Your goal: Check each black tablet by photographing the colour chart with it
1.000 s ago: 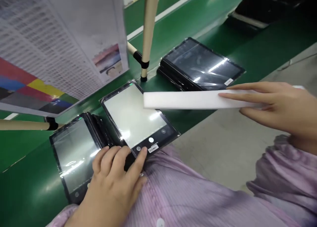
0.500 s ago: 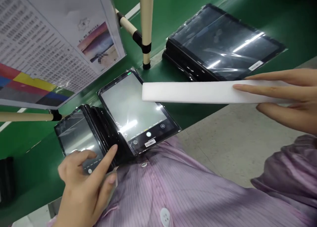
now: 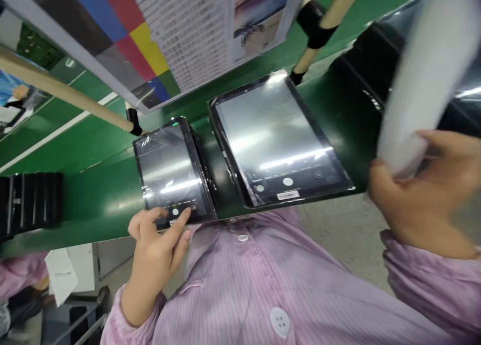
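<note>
My left hand (image 3: 158,244) is over the lower edge of the left tablet (image 3: 165,164), holding nothing. Its index finger is stretched to a round icon at the lower right of that screen; whether it presses the glass I cannot tell. A larger tablet (image 3: 274,129) in clear film lies to the right, its screen showing a camera view with a white round button and a barcode label below. At far right my right hand (image 3: 432,199) grips a white foam-like block (image 3: 421,84), which stands steeply tilted and blurred by motion.
A printed test chart (image 3: 188,44) stands behind the tablets in a frame of beige pipes (image 3: 75,89). Black stacked devices (image 3: 30,199) sit at the left of the green bench (image 3: 101,194); more dark tablets (image 3: 364,74) lie at right. Another person's pink sleeve (image 3: 26,272) shows lower left.
The white block has swung from level to steeply tilted, off the larger tablet. My left index finger now reaches the left tablet's lower right corner. The camera view has shifted left.
</note>
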Demonstrator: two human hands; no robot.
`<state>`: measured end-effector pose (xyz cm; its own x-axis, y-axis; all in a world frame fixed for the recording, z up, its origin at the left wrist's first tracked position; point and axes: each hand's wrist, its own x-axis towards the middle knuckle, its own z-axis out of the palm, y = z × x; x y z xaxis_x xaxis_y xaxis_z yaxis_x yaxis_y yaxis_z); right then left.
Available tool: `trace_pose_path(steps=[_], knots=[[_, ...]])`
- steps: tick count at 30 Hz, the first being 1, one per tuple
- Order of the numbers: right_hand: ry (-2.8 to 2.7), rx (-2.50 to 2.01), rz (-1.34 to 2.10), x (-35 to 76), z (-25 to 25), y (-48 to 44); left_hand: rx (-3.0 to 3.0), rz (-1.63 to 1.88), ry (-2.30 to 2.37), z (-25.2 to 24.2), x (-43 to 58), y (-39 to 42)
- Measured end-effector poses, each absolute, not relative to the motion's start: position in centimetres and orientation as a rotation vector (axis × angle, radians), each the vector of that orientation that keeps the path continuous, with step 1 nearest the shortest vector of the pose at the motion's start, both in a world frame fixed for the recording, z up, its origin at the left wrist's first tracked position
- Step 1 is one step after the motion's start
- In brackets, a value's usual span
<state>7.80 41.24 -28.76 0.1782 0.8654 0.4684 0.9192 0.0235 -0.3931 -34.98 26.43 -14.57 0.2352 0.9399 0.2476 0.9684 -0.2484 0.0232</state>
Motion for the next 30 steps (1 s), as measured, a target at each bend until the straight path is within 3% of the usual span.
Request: trace_pose_path(steps=[4, 11, 16, 18, 21, 24, 30], knots=[[-1.747, -1.99, 0.012, 5.0, -30.2, 40.5, -2.37, -0.357, -1.843, -15.6, -35.1, 26.3], [-1.81, -2.203, -0.035, 5.4, -27.0, 39.8, -2.385, -0.394, -1.78, -17.2, -36.6, 26.2], [-1.765, -2.231, 0.164, 5.4, -25.7, 39.6, -2.268, -0.497, -1.96, -19.9, -42.2, 25.5], [-1.577, -2.041, 0.363, 4.4, -24.7, 40.0, -2.217, -0.507, -2.153, -20.8, -43.9, 25.6], [-1.267, -1.631, 0.994, 2.0, -22.5, 40.7, -2.055, -0.541, -2.678, -21.1, -44.5, 25.6], [-1.05, -1.411, 1.412, -0.4, -20.4, 41.0, -1.769, -0.868, -3.101, -20.6, -43.7, 25.4], [-1.016, -1.315, 1.484, -1.7, -19.6, 40.8, -1.366, -1.576, -3.201, -19.9, -43.4, 24.9]])
